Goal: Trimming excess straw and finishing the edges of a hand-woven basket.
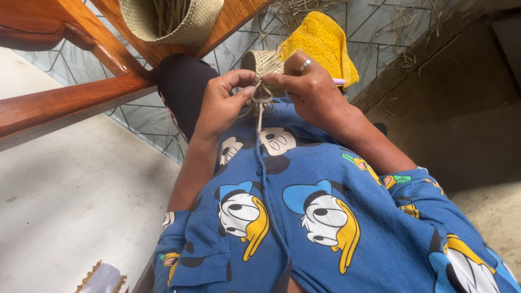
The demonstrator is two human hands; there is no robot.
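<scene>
Both forearms bare, reaching forward from short blue sleeves, converging at centre. Left hand knuckles up, fingers curled inward, thumb and forefinger pinched together at tips. Right hand back of hand up, wrist bent slightly, fingers folded down, silver ring on one finger. Fingertips of both hands meet, touching or nearly so. Both grips closed in fine pinch.
</scene>
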